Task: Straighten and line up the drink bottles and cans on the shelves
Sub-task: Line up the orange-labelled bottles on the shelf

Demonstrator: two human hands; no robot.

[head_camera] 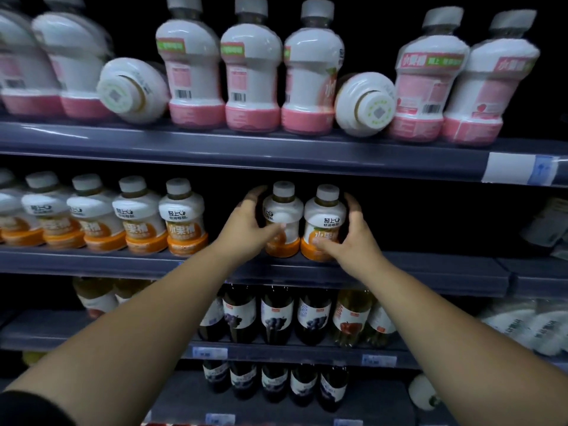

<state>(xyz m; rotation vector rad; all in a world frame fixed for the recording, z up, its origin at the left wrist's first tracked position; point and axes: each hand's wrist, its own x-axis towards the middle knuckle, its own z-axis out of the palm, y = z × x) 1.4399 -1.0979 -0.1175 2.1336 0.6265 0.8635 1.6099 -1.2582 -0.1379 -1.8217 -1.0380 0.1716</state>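
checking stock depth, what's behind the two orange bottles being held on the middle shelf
Behind the left orange bottle and right orange bottle only darkness shows. The left hand and right hand curl round their outer sides. Anything further back cannot be seen.

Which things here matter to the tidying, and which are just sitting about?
Part of the job: left hand gripping left orange bottle; right hand gripping right orange bottle; first tipped pink bottle; second tipped pink bottle, both on the top shelf.
Just there: white shelf label; pale packets at lower right.
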